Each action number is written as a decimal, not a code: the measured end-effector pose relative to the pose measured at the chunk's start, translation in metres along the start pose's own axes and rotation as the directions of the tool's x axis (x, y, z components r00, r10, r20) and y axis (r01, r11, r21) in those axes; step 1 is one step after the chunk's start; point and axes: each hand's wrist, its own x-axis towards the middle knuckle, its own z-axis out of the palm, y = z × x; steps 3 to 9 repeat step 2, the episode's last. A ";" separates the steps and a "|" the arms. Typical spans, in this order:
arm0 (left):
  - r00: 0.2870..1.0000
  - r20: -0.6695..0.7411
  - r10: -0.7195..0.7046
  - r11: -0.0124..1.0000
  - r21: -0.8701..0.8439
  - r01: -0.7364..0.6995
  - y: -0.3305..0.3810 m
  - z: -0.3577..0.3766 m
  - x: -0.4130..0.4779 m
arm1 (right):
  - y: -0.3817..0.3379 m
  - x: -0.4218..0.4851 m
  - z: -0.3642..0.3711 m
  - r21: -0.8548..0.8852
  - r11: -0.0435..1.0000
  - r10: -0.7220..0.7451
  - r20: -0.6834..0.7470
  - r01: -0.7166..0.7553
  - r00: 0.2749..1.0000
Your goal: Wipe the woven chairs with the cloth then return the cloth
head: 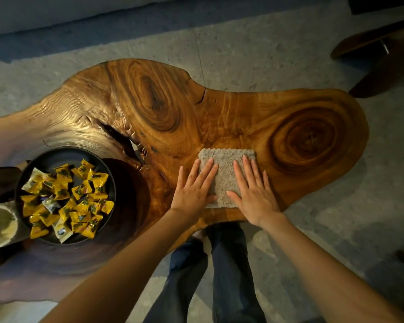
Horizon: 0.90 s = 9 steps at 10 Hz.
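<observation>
Both bare forearms reach out from me; left hand (194, 191) and right hand (252, 192), fingers spread flat, press the folded grey textured cloth (225, 173) on the live-edge wooden slab worktop (173, 108), beside a black bowl (56, 155) of yellow sweets (65, 199).

Warm, dim light falls on the wooden table (173, 108), whose polished grain glints with soft glare on its ridged left part. Left of the table's middle the near corner sinks into deep shadow. The floor (266, 54) beyond the table looks cooler and grey. Wide-angle distortion bends the edges; the forearms (117, 271) nearest the camera are slightly soft.
</observation>
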 end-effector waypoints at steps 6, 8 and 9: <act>0.998 0.046 -0.038 0.990 -0.130 0.044 -0.010 -0.055 -0.028 | -0.013 -0.030 -0.063 0.051 0.998 -0.028 -0.066 0.032 0.997; 0.998 0.046 -0.038 0.990 -0.130 0.044 -0.010 -0.055 -0.028 | -0.013 -0.030 -0.063 0.051 0.998 -0.028 -0.066 0.032 0.997; 0.998 0.046 -0.038 0.990 -0.130 0.044 -0.010 -0.055 -0.028 | -0.013 -0.030 -0.063 0.051 0.998 -0.028 -0.066 0.032 0.997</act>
